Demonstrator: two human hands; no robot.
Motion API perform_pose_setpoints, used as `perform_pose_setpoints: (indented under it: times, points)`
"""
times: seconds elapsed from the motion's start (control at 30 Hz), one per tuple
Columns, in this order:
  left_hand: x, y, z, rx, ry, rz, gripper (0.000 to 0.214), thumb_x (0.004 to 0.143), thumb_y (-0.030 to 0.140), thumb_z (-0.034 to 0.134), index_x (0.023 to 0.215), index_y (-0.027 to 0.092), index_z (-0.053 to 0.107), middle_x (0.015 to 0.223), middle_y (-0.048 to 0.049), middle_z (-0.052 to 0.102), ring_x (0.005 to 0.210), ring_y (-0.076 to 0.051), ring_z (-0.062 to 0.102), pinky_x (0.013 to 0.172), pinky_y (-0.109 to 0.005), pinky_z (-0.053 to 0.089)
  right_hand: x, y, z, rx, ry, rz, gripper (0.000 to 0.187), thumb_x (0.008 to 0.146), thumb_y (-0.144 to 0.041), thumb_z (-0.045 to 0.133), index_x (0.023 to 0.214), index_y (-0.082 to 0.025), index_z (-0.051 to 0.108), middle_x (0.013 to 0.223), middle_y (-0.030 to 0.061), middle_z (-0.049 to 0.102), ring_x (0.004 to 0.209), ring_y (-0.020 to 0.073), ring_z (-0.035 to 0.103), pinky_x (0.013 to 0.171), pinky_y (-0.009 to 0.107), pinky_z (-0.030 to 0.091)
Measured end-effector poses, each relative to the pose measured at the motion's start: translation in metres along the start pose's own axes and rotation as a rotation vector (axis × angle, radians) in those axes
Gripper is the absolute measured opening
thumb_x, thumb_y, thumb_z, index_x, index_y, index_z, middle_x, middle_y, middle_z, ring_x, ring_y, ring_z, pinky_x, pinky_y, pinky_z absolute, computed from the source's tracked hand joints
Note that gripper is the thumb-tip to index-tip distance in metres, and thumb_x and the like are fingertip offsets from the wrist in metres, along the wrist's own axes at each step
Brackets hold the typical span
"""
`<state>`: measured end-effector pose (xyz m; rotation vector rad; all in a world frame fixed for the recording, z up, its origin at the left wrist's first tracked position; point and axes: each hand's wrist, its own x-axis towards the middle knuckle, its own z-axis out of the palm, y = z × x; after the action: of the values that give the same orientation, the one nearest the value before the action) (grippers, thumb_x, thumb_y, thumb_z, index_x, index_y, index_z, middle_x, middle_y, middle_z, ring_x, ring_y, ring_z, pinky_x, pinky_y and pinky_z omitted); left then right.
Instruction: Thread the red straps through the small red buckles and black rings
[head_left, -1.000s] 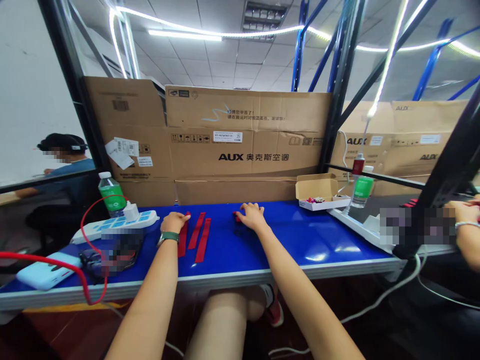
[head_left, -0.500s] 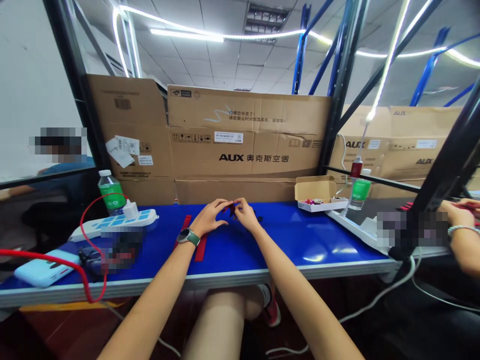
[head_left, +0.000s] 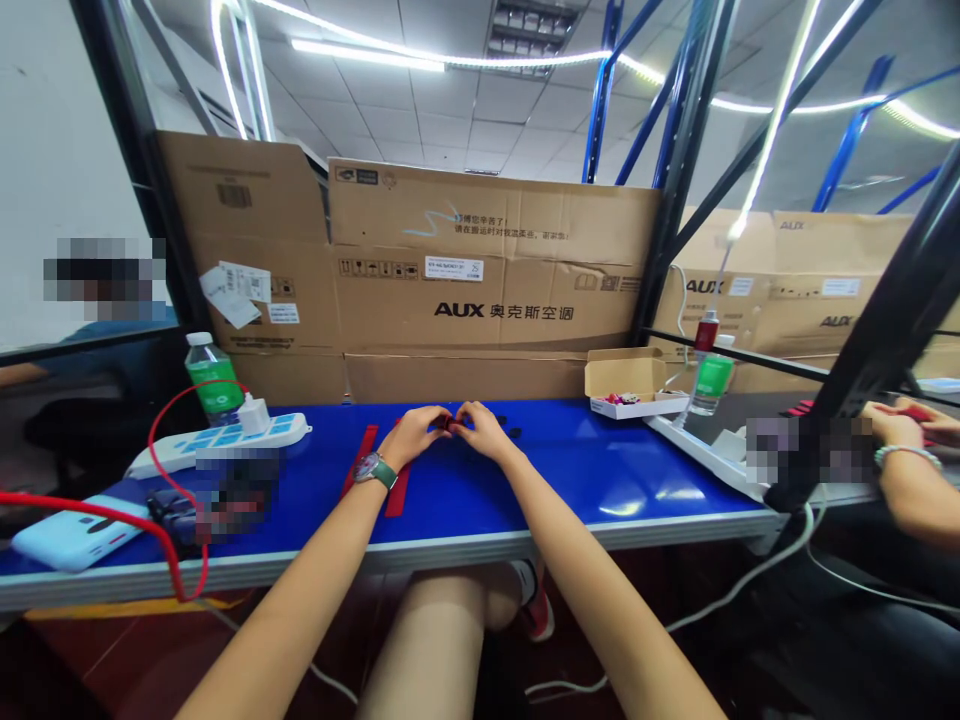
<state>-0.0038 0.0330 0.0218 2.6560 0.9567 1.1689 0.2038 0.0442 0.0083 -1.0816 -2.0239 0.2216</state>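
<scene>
Left hand [head_left: 411, 437] and right hand [head_left: 481, 432] closed on a small red piece [head_left: 447, 423] above the bench [head_left: 600, 470]

The small red piece is pinched between the fingertips of both hands, with the left and right fingers almost meeting around it, just over the middle of the bench. Its exact shape is too small to be made out. A round watch on a green strap [head_left: 373, 470] is worn on the left wrist. A red strip [head_left: 358, 460] and a second red strip [head_left: 397, 490] are laid on the bench just below the left hand, partly hidden by the left forearm. Further left, a white power strip [head_left: 217, 445] is placed beside a green-labelled bottle [head_left: 208, 385], and a pale blue power bank [head_left: 67, 533] is crossed by a red cable [head_left: 161, 490]. On the right, an open cardboard carton [head_left: 626, 388] holding small red items is set near a second green-labelled bottle [head_left: 711, 385]. Large AUX cardboard boxes [head_left: 480, 270] are stacked behind the bench. A co-worker's hands [head_left: 896, 425] are seen at the far right, holding something red
</scene>
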Motion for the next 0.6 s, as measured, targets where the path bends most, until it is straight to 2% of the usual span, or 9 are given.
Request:
perform_pose_setpoints:
  times: [0.13,0.2,0.3,0.4,0.5,0.6]
  points:
    - [0.0002,0.0043,0.0000,-0.001,0.001,0.016,0.021,0.086,0.031,0.071,0.103,0.019,0.069,0.096,-0.0069,0.073,0.086,-0.020,0.068,0.082,-0.030,0.052,0.0020,0.0024,-0.0010,0.033,-0.006,0.121,0.006,0.082,-0.025,0.069,0.085,-0.021,0.069,0.103,0.0042,0.063,0.106,0.0209,0.055,0.097,0.035,0.040]
    - [0.0006,0.0057,-0.0013,0.004,0.028,0.009,0.025,0.084,0.032,0.073,0.105,0.019,0.069,0.098,-0.0073,0.074,0.087,-0.020,0.068,0.084,-0.031,0.053,0.0037,0.0030,-0.0035,0.119,0.018,0.167,0.006,0.080,-0.024,0.066,0.082,-0.020,0.069,0.103,0.0034,0.064,0.107,0.0215,0.055,0.098,0.036,0.039]
    - [0.0010,0.0061,-0.0045,0.016,0.124,-0.030,0.028,0.082,0.033,0.073,0.106,0.019,0.069,0.102,-0.0082,0.074,0.092,-0.023,0.069,0.088,-0.034,0.052,0.0059,0.0033,-0.0075,0.350,0.027,0.192,0.012,0.081,-0.028,0.059,0.079,-0.018,0.066,0.090,0.0018,0.065,0.093,0.0190,0.058,0.088,0.029,0.042]
    - [-0.0006,0.0045,-0.0073,0.010,0.193,-0.034,0.026,0.084,0.033,0.071,0.105,0.018,0.069,0.103,-0.0087,0.074,0.095,-0.023,0.069,0.089,-0.034,0.052,0.0065,0.0031,-0.0095,0.488,0.004,0.254,0.023,0.085,-0.036,0.052,0.086,-0.017,0.066,0.085,0.0025,0.065,0.082,0.0177,0.059,0.074,0.025,0.044]
    - [-0.0037,0.0027,-0.0078,0.025,0.153,0.004,0.023,0.085,0.033,0.070,0.102,0.018,0.068,0.100,-0.0093,0.073,0.092,-0.023,0.068,0.088,-0.034,0.052,0.0058,0.0027,-0.0088,0.405,0.028,0.244,0.029,0.087,-0.040,0.050,0.087,-0.018,0.069,0.095,0.0040,0.068,0.091,0.0196,0.061,0.078,0.027,0.045]
    - [-0.0054,0.0030,-0.0067,0.057,0.055,0.042,0.020,0.087,0.033,0.068,0.101,0.019,0.067,0.097,-0.0089,0.072,0.090,-0.022,0.067,0.086,-0.033,0.052,0.0047,0.0015,-0.0067,0.281,0.009,0.171,0.028,0.084,-0.045,0.061,0.079,-0.020,0.070,0.094,0.0032,0.069,0.101,0.0215,0.060,0.090,0.030,0.044]
